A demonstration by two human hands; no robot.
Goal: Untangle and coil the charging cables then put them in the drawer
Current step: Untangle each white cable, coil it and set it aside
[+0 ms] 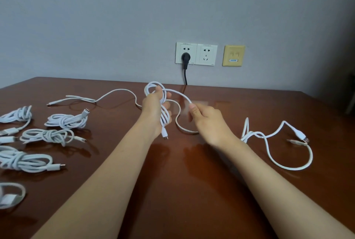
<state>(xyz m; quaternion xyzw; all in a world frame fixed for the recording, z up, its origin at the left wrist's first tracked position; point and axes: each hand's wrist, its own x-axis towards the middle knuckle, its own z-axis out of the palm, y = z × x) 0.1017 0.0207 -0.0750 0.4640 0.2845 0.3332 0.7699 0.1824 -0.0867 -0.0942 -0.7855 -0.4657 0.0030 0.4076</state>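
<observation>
White cable (164,123) loops gripped in curled left hand (155,112) above table (192,181); free run pinched by right hand (205,121). Coiled cables (65,121) laid at left. Blue label (233,60) on wall plate unreadable.

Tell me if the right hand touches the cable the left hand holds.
Touching. Head view: the right hand pinches the cable leading from the left hand.

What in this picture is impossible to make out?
1. The drawer: nowhere in the head view.
2. The bottom-left coil: cut off by the frame edge.
3. The right hand: its fingers are motion-blurred where they meet the cable.
4. The yellow wall plate: its label is too small to read.
5. The black cord: disappears behind the table.
</observation>
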